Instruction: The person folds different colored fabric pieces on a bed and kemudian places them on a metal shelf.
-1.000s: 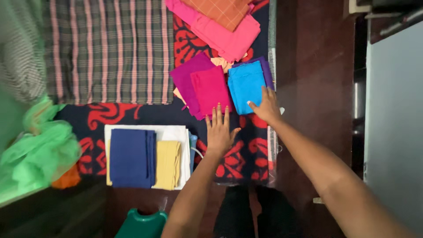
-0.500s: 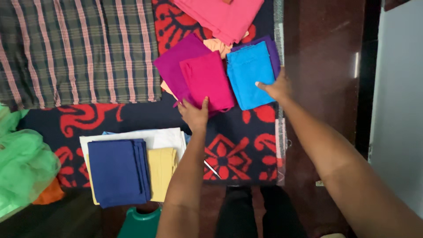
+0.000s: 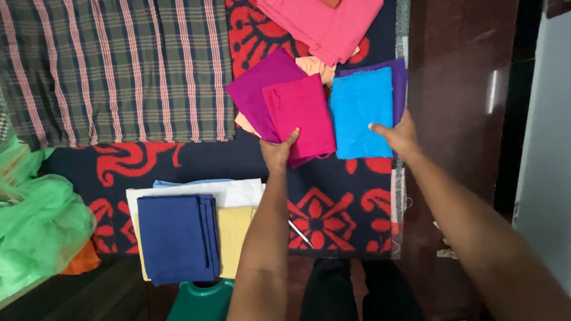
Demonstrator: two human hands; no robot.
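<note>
A green gauzy cloth (image 3: 35,220) lies far left, then a navy folded cloth (image 3: 177,238) on a white stack. The left hand (image 3: 278,150) pinches the lower edge of the magenta folded cloth (image 3: 300,113), thumb on top, fingers tucked under. The right hand (image 3: 399,134) grips the lower right edge of the blue folded cloth (image 3: 361,110), just beside the magenta one on the patterned mat (image 3: 333,214).

Soft, even light is falling on the bright folded cloths, so colours are looking strong and shadows faint. A white glare streak is shining on the dark brown polished floor (image 3: 491,89). The crumpled green netting cloth (image 3: 35,226) is looking blurry.
</note>
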